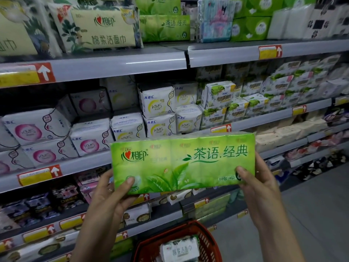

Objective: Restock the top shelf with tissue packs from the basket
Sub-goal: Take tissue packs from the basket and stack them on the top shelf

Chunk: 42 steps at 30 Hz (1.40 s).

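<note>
We hold the green tissue pack (182, 163) mid-frame, left hand (111, 193) and right hand (258, 186) gripping its ends, above the red basket (211, 241). Next we lift it to matching packs (164, 28) on the top shelf (120, 64).

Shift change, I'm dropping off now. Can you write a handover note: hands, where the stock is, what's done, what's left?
Left hand and right hand each grip a lower corner of one green tissue pack, held level in front of the middle shelves.
Matching green packs stand on the top shelf.
The red basket below holds at least one white pack.
Done: this pack is out of the basket.
Left: shelve it by the green stack, then continue with the basket.
</note>
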Available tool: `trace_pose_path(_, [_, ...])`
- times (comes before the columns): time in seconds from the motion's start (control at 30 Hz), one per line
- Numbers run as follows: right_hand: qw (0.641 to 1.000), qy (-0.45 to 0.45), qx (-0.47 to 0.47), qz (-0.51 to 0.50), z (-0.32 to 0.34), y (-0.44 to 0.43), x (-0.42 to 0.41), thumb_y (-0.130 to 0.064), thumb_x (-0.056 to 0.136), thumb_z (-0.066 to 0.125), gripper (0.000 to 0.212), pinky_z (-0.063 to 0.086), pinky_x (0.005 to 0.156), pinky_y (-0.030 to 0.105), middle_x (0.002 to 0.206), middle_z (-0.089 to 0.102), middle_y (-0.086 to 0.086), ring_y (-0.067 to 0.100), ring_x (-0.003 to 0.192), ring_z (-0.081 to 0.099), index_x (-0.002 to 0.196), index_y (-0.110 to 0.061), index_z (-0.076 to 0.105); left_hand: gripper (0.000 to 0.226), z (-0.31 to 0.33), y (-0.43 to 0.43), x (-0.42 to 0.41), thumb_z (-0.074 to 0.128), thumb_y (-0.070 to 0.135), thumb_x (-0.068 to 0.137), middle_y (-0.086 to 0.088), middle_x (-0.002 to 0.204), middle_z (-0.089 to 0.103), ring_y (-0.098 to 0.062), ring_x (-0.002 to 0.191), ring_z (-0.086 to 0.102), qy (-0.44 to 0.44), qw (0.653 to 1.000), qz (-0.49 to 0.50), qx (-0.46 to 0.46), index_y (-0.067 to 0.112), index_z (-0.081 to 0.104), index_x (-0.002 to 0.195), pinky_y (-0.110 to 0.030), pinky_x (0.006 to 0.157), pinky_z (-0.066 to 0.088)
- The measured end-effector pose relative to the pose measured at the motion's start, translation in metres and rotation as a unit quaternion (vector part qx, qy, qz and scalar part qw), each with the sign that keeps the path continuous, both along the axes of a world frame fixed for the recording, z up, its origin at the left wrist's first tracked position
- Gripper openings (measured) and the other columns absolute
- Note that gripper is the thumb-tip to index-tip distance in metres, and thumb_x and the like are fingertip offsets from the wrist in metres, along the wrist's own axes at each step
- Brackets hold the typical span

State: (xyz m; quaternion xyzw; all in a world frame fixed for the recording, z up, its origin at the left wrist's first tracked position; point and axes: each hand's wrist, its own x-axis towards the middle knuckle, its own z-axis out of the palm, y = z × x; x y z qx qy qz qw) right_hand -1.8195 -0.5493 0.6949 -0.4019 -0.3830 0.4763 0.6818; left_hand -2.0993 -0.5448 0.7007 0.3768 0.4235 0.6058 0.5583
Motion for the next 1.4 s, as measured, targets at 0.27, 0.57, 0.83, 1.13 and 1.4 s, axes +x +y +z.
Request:
trace_pose_path(0.27, [0.999, 0.006, -0.006, -0.049, -0.009, -0.003, 0.008, -0.027, 0.058, 0.075, 0.077, 0.054, 0.086, 0.027, 0.122, 0.066, 0.002, 0.019, 0.11, 0.063, 0.132, -0.023, 0.054, 0.094, -0.005, 0.015, 0.01, 0.095, 0.049, 0.025, -0.001, 0.098, 0.075, -0.015, 0.084, 0.073, 0.0, 0.999, -0.039, -0.009, 0.023, 0.061, 0.109, -0.02, 0.06, 0.056])
trace_pose_path(0.57, [0.998, 0.035, 0.005, -0.053, -0.011, 0.032, 0.026, -0.047, 0.039, 0.091, 0.102, 0.054, 0.081, 0.023, 0.123, 0.066, 0.0, 0.014, 0.109, 0.064, 0.131, -0.024, 0.056, 0.043, -0.003, 0.037, 0.033, 0.064, 0.017, 0.067, -0.002, 0.104, 0.072, -0.013, 0.081, 0.073, -0.008, 1.0, -0.018, -0.013, 0.021, 0.06, 0.109, -0.021, 0.061, 0.058])
trace_pose_path(0.83, [0.999, 0.034, 0.012, 0.008, -0.005, 0.092, 0.091, -0.03, 0.056, 0.081, 0.072, 0.054, 0.088, 0.03, 0.119, 0.068, -0.002, 0.019, 0.113, 0.062, 0.125, -0.028, 0.059, 0.103, 0.005, 0.069, 0.095, 0.093, 0.055, 0.011, 0.005, 0.095, 0.075, -0.009, 0.084, 0.072, 0.023, 0.998, 0.05, 0.01, 0.027, 0.062, 0.106, -0.018, 0.06, 0.056])
trace_pose_path(1.13, [0.998, 0.028, 0.048, 0.036, 0.021, 0.143, 0.174, -0.055, 0.028, 0.091, 0.096, 0.055, 0.077, 0.021, 0.115, 0.07, -0.006, 0.012, 0.104, 0.066, 0.117, -0.032, 0.061, 0.095, 0.018, 0.106, 0.185, 0.096, 0.045, 0.021, 0.009, 0.092, 0.075, -0.005, 0.081, 0.072, -0.008, 0.995, 0.087, 0.039, 0.026, 0.059, 0.107, -0.026, 0.065, 0.057])
trace_pose_path(1.4, [0.996, 0.021, 0.043, 0.072, 0.022, 0.173, 0.209, -0.054, 0.033, 0.091, 0.102, 0.053, 0.088, 0.027, 0.128, 0.062, -0.004, 0.015, 0.114, 0.062, 0.127, -0.03, 0.057, 0.023, 0.02, 0.114, 0.222, 0.052, 0.003, 0.088, 0.012, 0.072, 0.073, 0.0, 0.065, 0.069, 0.006, 0.991, 0.133, 0.024, 0.023, 0.058, 0.098, -0.015, 0.056, 0.055])
